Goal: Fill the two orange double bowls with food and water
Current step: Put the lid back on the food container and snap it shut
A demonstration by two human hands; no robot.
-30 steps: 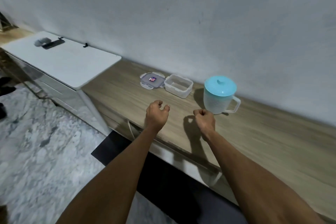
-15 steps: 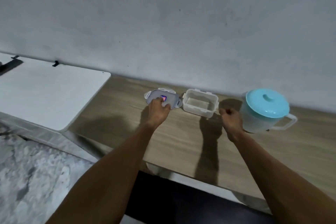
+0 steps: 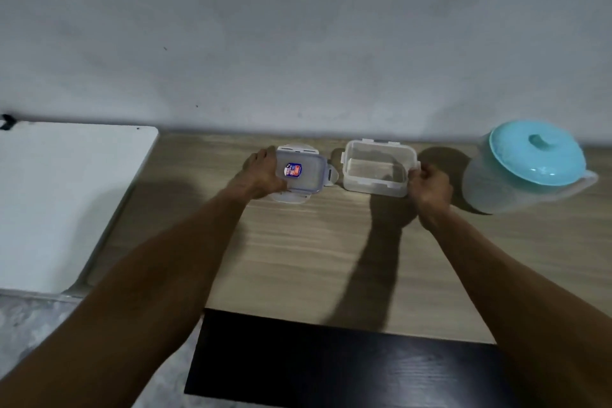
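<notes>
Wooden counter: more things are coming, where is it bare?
Bare: the counter in front of lid, container and jug; also the white top at left. Crowded: the row by the wall, where left hand grips lid, right hand container.

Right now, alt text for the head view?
A person's left hand holds a clear lid and the right hand grips the right end of an open clear container, side by side on a wooden counter. A teal-lidded jug stands to the right, a white top to the left.
</notes>
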